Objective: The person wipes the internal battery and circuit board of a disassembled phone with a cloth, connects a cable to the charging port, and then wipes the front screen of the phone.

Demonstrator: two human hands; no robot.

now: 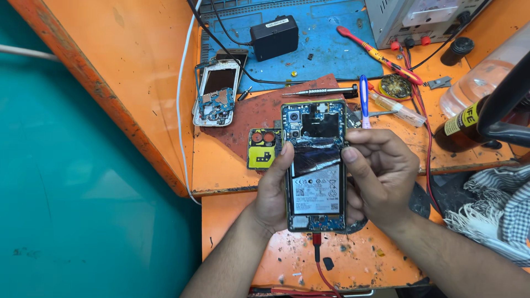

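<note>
The opened smartphone (316, 165), with its back cover off and its circuit board, silvery foil strip and white-labelled battery showing, is being held upright in the middle of the view, above the front edge of the orange workbench (138, 83). The left hand (271, 193) is cupping the phone's left edge from behind, with the thumb lying across the frame beside the foil strip. The right hand (381, 176) is closing around the right edge, with the thumb pressing on the frame near the foil and the curled fingers wrapping the top right side; both hands are gripping the phone firmly. A red cable (319, 265) is hanging from the socket at the bottom of the phone. Just beside the left thumb, a yellow camera-cover piece (261, 149) with two round red-rimmed holes is lying on a dark red mat (259, 110). A second dismantled phone (217, 94) is lying farther back on the left, partly on the blue work mat (326, 38), where a black power adapter (273, 36) is also sitting. A metal screwdriver (320, 91), a blue-and-white tool (364, 102) and a red-and-yellow screwdriver (381, 55) are lying behind the phone. A brown bottle (461, 127) and a checked cloth (497, 215) are lying at the right.
</note>
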